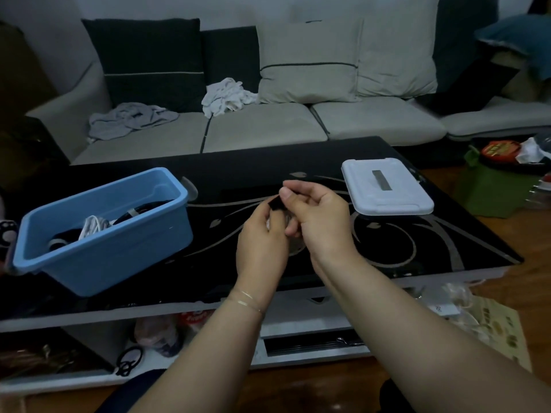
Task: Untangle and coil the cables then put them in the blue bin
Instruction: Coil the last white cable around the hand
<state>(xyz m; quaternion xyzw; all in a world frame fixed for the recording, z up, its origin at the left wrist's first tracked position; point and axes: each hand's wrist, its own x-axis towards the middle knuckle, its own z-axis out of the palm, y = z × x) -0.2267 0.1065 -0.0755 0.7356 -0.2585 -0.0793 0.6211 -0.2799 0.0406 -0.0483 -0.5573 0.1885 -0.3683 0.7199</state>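
Observation:
Both hands meet above the middle of the black glass table [387, 251]. My left hand [262, 234] curls round a small coiled cable, mostly hidden between the palms. My right hand [316, 213] pinches a short black strap [275, 202] at the top of that coil between thumb and fingers. The blue bin [143, 234] stands on the table's left part. Inside it lie a white coiled cable [92, 226] and black coiled cables [143, 211].
A white lid [387, 189] lies on the table's right side. A sofa with cushions and crumpled cloths runs behind the table. A phone [7, 231] sits at the left edge. Clutter fills the shelf under the table and the floor on the right.

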